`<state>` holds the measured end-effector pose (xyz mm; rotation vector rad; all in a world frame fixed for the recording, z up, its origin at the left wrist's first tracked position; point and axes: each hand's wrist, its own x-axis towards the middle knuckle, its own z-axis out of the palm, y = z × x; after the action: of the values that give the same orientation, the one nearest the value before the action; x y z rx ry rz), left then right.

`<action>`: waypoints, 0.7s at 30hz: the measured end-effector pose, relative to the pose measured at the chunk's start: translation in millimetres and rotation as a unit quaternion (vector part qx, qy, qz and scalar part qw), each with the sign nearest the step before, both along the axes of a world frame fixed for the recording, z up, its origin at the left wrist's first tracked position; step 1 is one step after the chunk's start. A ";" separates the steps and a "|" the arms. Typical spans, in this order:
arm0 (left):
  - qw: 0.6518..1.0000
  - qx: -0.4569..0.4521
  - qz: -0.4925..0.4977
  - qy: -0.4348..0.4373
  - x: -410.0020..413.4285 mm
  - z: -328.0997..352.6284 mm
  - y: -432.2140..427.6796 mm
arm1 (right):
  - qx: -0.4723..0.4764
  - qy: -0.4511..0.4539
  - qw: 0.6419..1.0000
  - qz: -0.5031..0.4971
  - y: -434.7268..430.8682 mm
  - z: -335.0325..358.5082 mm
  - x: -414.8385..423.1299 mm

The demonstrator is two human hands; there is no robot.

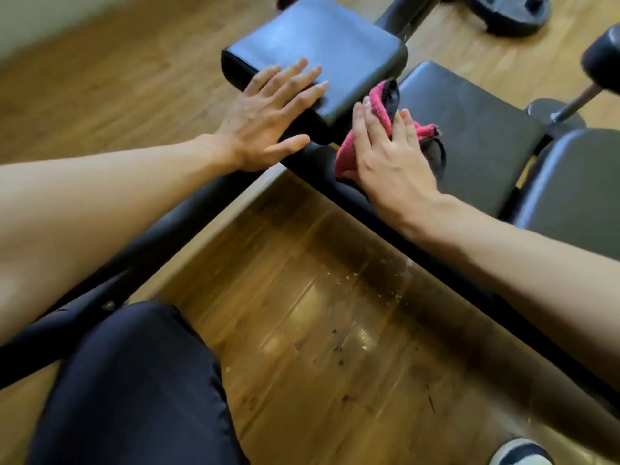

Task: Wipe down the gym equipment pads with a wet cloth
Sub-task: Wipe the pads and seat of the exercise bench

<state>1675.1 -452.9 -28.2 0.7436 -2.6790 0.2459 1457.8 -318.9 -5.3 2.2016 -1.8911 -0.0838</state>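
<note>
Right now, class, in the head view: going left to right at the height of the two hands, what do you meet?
Left hand → right hand holding the pink cloth → flat black pad → grey pad at the right edge.

The left hand (pixel 268 119) lies flat, fingers straight, on the near corner of a black pad (pixel 322 45). Just beside it, the right hand (pixel 389 156) holds a pink cloth (pixel 349 147) against the pad's right edge, with cloth bunched up between its fingers. A second pad (pixel 469 129) lies to the right. Below, a black frame bar (pixel 134 263) crosses the wooden floor (pixel 302 313) above a dark-trousered knee (pixel 134 380).
</note>
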 end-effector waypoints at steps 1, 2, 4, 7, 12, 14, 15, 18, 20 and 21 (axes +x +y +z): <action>1.000 0.001 0.000 -0.007 5.9 1.5 -3.0 | 0.007 -0.009 1.000 -0.004 -15.4 1.5 12.9; 1.000 -0.001 0.012 -0.008 12.9 3.2 -7.0 | 0.010 -0.021 1.000 -0.007 -28.5 2.3 23.4; 0.997 0.004 0.073 0.003 30.0 6.5 -17.5 | 0.002 -0.047 0.999 -0.004 -43.7 2.1 34.9; 0.984 0.060 0.166 -0.006 57.3 10.7 -34.9 | -0.022 -0.070 0.997 0.026 -43.9 3.1 34.5; 0.964 0.184 0.190 0.043 56.9 12.7 -39.2 | -0.028 -0.053 0.997 0.055 -57.2 8.2 50.4; 0.957 0.201 0.196 0.072 50.6 9.6 -35.0 | -0.032 -0.037 0.997 0.058 -64.8 6.9 55.3; 0.956 0.201 0.196 0.081 49.1 7.9 -32.8 | -0.036 -0.031 0.997 0.063 -67.4 5.9 56.0; 0.954 0.195 0.198 0.112 47.5 4.6 -27.3 | -0.039 -0.027 0.996 0.075 -83.0 4.5 64.3; 0.953 0.190 0.203 0.122 45.8 2.3 -25.1 | -0.046 -0.028 0.994 0.092 -105.2 3.0 80.1; 0.953 0.189 0.203 0.125 44.7 1.1 -24.7 | -0.048 -0.033 0.993 0.099 -114.9 3.1 88.0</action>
<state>1719.8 -477.6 -27.1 1.3447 -2.3324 -0.2579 1545.8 -433.8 -2.2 2.3374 -1.6610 0.1134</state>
